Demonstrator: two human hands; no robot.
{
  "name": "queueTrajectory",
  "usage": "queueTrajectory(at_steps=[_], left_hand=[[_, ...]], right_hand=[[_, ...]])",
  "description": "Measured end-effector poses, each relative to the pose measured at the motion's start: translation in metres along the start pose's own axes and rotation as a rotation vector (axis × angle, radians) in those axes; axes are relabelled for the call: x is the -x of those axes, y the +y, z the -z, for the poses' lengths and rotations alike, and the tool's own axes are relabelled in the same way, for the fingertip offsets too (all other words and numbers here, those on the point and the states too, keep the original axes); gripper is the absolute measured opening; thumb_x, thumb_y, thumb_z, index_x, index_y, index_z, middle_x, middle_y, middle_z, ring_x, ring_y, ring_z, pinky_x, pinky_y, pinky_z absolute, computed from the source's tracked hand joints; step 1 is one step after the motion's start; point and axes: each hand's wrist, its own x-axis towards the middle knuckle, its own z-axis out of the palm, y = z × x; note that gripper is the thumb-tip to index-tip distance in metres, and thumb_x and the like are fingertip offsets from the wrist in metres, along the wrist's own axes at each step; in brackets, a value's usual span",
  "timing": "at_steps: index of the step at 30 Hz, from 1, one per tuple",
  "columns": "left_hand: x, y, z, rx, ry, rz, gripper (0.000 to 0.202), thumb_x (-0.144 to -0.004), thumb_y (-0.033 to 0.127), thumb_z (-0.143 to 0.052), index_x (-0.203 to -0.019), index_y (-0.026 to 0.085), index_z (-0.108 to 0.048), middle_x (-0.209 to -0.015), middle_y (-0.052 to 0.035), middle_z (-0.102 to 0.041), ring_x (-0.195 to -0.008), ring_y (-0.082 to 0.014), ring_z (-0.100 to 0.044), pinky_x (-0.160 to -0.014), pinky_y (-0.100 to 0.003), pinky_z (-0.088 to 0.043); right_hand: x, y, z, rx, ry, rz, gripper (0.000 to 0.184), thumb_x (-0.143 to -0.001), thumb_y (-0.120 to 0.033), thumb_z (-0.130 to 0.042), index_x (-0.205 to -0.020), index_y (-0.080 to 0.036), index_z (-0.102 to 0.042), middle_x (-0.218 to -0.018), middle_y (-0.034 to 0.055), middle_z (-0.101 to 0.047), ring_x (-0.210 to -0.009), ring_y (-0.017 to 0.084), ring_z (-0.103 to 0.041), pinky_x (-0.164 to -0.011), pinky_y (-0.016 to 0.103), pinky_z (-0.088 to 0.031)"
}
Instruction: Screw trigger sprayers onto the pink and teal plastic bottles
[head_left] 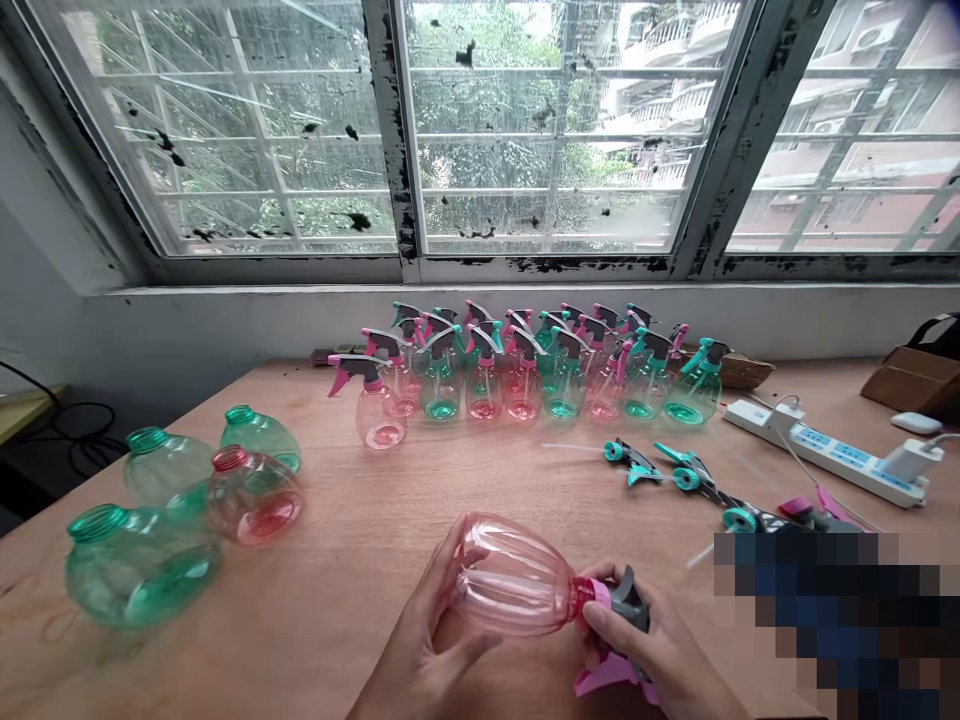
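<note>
A clear pink spray bottle [514, 575] lies on its side in the air over the front of the table, its neck pointing right. My left hand [431, 625] is wrapped around the bottle's base end. At the neck, my right hand [645, 630] grips the pink and grey spray head [626, 600], thumb on the pink collar. The head sits against the bottle's neck; how far it is threaded I cannot tell. Its pink trigger [611, 676] points down toward me. Some of the right fingers are hidden behind the head.
Green bottles without heads [142, 565] and a pink one [256, 495] stand at left. Several finished-looking spray bottles [521, 385] line the back. Loose teal spray heads [686, 475] lie at right, near a white power strip [829, 450] and a brown box [915, 370].
</note>
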Motion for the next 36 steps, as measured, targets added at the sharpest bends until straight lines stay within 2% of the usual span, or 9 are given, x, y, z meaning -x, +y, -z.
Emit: queueTrajectory(at_steps=[4,9,15,19,23,28,30,33,36], left_hand=[[0.001,0.004,-0.001,0.046,0.013,-0.003,0.1,-0.077,0.041,-0.085,-0.157,0.038,-0.025,-0.167,0.0006,-0.029,-0.153,-0.0288,-0.027,-0.128,-0.04,-0.02],[0.001,0.006,-0.002,0.075,-0.025,0.012,0.094,-0.079,0.042,-0.082,-0.156,0.033,-0.028,-0.167,-0.002,-0.029,-0.154,-0.03,-0.023,-0.128,-0.043,-0.017],[0.001,-0.005,0.001,-0.025,-0.035,-0.014,0.08,-0.091,0.039,-0.07,-0.156,0.043,-0.022,-0.169,0.0038,-0.019,-0.156,-0.0262,-0.017,-0.129,-0.044,-0.009],[0.0,-0.004,0.0,-0.01,-0.047,0.003,0.105,-0.082,0.036,-0.08,-0.159,0.039,-0.008,-0.171,0.0005,-0.01,-0.156,-0.0279,-0.014,-0.129,-0.043,-0.012],[-0.002,0.0,-0.002,0.045,-0.052,0.002,0.104,-0.082,0.036,-0.081,-0.16,0.035,-0.012,-0.169,-0.0037,-0.02,-0.153,-0.0315,-0.024,-0.127,-0.046,-0.019],[0.0,-0.002,-0.001,0.051,-0.024,-0.013,0.084,-0.089,0.038,-0.073,-0.157,0.038,-0.024,-0.165,-0.0019,-0.033,-0.151,-0.0288,-0.03,-0.127,-0.044,-0.022],[0.001,-0.003,-0.001,0.038,-0.017,-0.014,0.088,-0.087,0.038,-0.075,-0.157,0.037,-0.022,-0.163,-0.0038,-0.036,-0.15,-0.0302,-0.034,-0.126,-0.045,-0.023],[0.002,-0.005,-0.001,0.006,0.008,-0.023,0.104,-0.078,0.039,-0.084,-0.159,0.035,-0.018,-0.166,-0.0059,-0.031,-0.149,-0.034,-0.033,-0.126,-0.046,-0.023],[0.001,-0.008,-0.002,0.036,-0.017,-0.02,0.107,-0.075,0.044,-0.085,-0.159,0.029,-0.02,-0.166,-0.0089,-0.03,-0.149,-0.0378,-0.032,-0.124,-0.047,-0.027]], right_hand=[[-0.001,0.003,0.0,-0.012,-0.024,0.0,0.038,-0.074,-0.045,-0.086,-0.085,-0.015,-0.064,-0.06,-0.0011,-0.071,-0.051,0.012,-0.066,-0.051,0.02,-0.051],[-0.001,0.003,0.0,0.007,-0.016,0.002,0.038,-0.074,-0.044,-0.086,-0.086,-0.015,-0.064,-0.06,-0.0016,-0.072,-0.052,0.011,-0.066,-0.051,0.019,-0.05],[-0.002,0.002,0.001,-0.031,-0.026,-0.012,0.038,-0.076,-0.045,-0.085,-0.087,-0.015,-0.062,-0.059,-0.001,-0.073,-0.05,0.012,-0.067,-0.051,0.02,-0.052],[-0.001,0.003,0.0,-0.028,-0.054,-0.011,0.039,-0.073,-0.043,-0.087,-0.088,-0.016,-0.063,-0.061,-0.0023,-0.072,-0.052,0.012,-0.067,-0.052,0.021,-0.054],[0.0,0.0,0.0,0.01,-0.067,0.0,0.039,-0.073,-0.044,-0.086,-0.089,-0.017,-0.064,-0.061,-0.0029,-0.071,-0.053,0.011,-0.066,-0.053,0.02,-0.053],[-0.001,-0.002,0.0,0.029,-0.035,-0.01,0.038,-0.077,-0.047,-0.083,-0.087,-0.017,-0.062,-0.06,-0.0024,-0.072,-0.052,0.011,-0.066,-0.051,0.018,-0.051],[-0.001,-0.001,0.001,0.018,-0.038,-0.015,0.039,-0.076,-0.047,-0.083,-0.087,-0.017,-0.062,-0.06,-0.0022,-0.072,-0.053,0.012,-0.067,-0.051,0.019,-0.052],[-0.001,0.001,0.001,0.017,-0.058,-0.013,0.039,-0.074,-0.045,-0.086,-0.088,-0.017,-0.062,-0.061,-0.0027,-0.071,-0.052,0.012,-0.067,-0.051,0.019,-0.053],[-0.001,0.003,0.001,0.015,-0.062,-0.001,0.039,-0.073,-0.043,-0.087,-0.089,-0.016,-0.064,-0.062,-0.002,-0.072,-0.053,0.013,-0.068,-0.053,0.02,-0.054]])
